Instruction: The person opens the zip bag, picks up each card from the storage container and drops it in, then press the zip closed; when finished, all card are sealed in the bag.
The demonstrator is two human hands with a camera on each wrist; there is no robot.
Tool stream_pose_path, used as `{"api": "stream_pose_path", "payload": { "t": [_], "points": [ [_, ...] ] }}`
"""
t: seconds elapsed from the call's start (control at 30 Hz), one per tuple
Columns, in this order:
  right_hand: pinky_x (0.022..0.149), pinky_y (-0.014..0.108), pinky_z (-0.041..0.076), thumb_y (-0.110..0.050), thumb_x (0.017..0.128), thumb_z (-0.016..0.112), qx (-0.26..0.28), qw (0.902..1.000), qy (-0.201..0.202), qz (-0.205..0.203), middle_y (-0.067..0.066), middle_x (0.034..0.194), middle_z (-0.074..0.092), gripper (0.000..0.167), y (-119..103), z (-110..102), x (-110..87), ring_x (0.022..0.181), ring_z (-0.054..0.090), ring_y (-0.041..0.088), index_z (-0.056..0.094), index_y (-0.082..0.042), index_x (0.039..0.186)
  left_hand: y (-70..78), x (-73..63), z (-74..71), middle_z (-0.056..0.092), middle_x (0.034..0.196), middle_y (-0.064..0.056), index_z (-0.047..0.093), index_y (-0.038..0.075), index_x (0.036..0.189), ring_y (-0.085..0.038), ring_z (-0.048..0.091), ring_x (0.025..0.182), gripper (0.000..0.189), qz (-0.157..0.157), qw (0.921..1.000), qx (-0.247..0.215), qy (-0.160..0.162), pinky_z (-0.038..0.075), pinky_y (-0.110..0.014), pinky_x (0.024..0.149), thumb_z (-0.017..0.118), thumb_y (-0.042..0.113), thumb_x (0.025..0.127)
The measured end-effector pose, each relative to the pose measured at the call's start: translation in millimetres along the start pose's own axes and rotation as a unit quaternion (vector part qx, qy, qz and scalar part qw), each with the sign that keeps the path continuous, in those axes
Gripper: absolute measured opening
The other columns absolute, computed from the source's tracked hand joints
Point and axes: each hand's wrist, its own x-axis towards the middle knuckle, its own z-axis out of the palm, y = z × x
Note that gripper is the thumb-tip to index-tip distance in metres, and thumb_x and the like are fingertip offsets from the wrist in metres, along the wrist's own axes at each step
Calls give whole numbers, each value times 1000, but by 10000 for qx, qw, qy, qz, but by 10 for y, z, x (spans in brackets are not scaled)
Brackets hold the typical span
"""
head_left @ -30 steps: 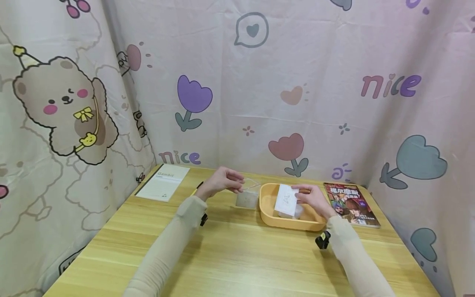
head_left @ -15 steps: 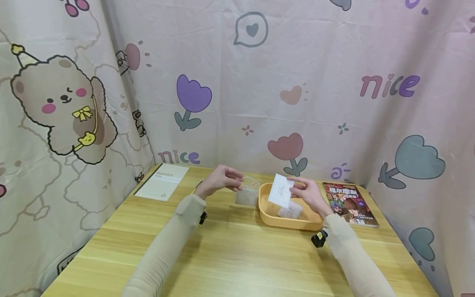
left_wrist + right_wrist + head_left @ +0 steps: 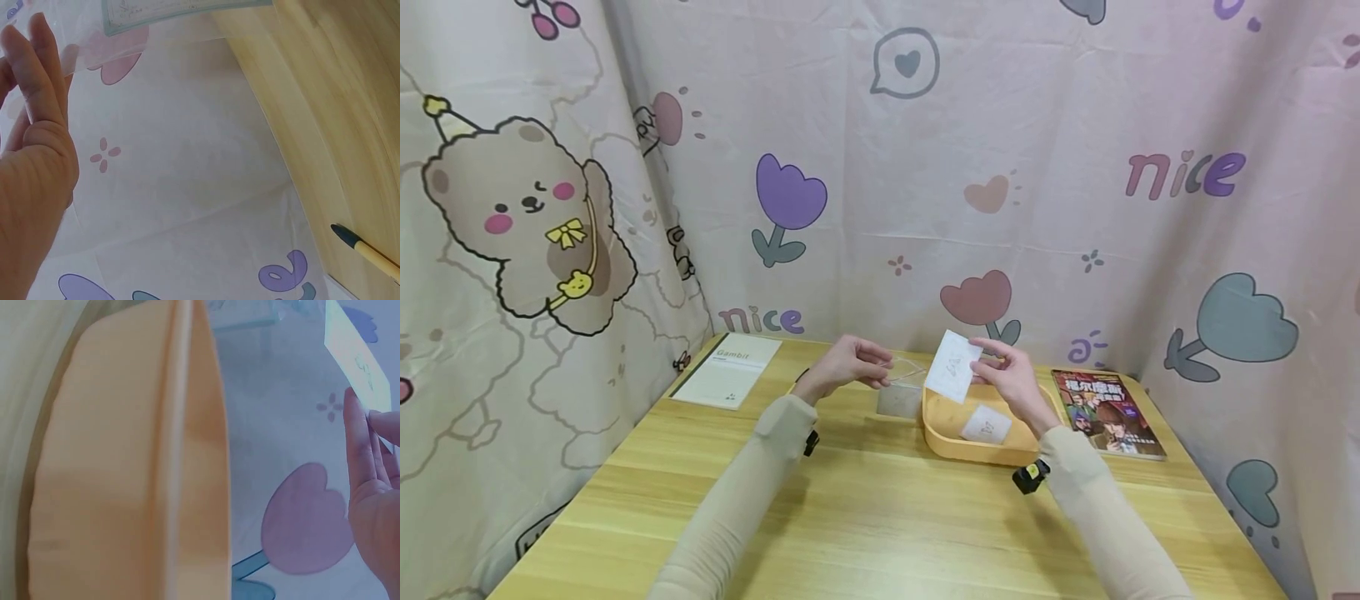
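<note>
My left hand (image 3: pixel 852 363) pinches the upper edge of a clear plastic bag (image 3: pixel 898 402), which hangs left of the orange tray with its mouth spread. In the left wrist view a teal-bordered printed sheet (image 3: pixel 181 11) shows through the clear plastic. Between thumb and fingers, my right hand (image 3: pixel 1011 377) grips a white paper packet or card (image 3: pixel 952 367) with a small dark drawing, tilted above the tray's back-left part. Another white piece (image 3: pixel 987 425) with a similar drawing lies inside the orange tray (image 3: pixel 977 452). The right wrist view has the held white piece (image 3: pixel 359 359) nearly edge-on.
A white notebook (image 3: pixel 727 370) marked "Gambit" lies at the back left of the wooden table (image 3: pixel 880 533). To the tray's right is a comic-style magazine (image 3: pixel 1108 414). A yellow pen with a black tip (image 3: pixel 369 250) lies on the tabletop near my left wrist. Printed curtains hang behind.
My right hand has lifted the white piece out of the tray and carried it up and left toward the plastic bag, uncovering the other piece. My left hand stays nearly still with the bag.
</note>
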Motion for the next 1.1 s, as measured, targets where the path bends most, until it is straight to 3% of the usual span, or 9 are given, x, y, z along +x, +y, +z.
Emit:
{"api": "stream_pose_path", "payload": {
  "t": [0.13, 0.37, 0.57, 0.8, 1.1],
  "points": [
    [72, 34, 64, 8, 88, 66, 243, 9994, 21, -231, 6, 88, 72, 47, -69, 79, 26, 79, 70, 12, 52, 11, 132, 11, 12, 16, 67, 117, -28, 61, -11, 122, -21, 74, 77, 36, 29, 10000, -12, -9, 62, -45, 81, 69, -3, 87],
    [70, 33, 64, 11, 88, 64, 406, 9979, 7, -507, 6, 85, 68, 51, -134, 177, 76, 78, 68, 10, 46, 14, 135, 41, 25, 36, 65, 118, -30, 60, -13, 122, -19, 74, 76, 35, 90, 9999, 1, -59, 63, -33, 72, 67, -4, 89],
    [70, 33, 64, 14, 87, 62, 492, 9973, 23, -546, 8, 83, 67, 49, -156, 263, 124, 77, 67, 10, 47, 12, 134, 37, 34, 42, 69, 114, -26, 63, -11, 119, -22, 74, 77, 34, 79, 10000, 3, -33, 63, -39, 77, 69, -3, 87],
    [70, 34, 64, 15, 87, 61, 433, 9962, 298, -689, 6, 95, 57, 47, -187, 431, 200, 75, 65, 9, 52, 7, 132, 29, 42, 44, 69, 115, -25, 63, -10, 120, -23, 74, 78, 35, 60, 10000, 27, -49, 60, -50, 85, 70, -3, 87],
    [67, 22, 61, 17, 88, 56, 714, 9882, 366, -1302, 10, 109, 43, 45, -205, 673, 274, 78, 62, 10, 46, 8, 131, 6, 22, 49, 62, 121, -33, 60, -13, 122, -20, 74, 76, 36, -7, 10000, -74, -49, 63, -33, 73, 66, -6, 88]
  ]
}}
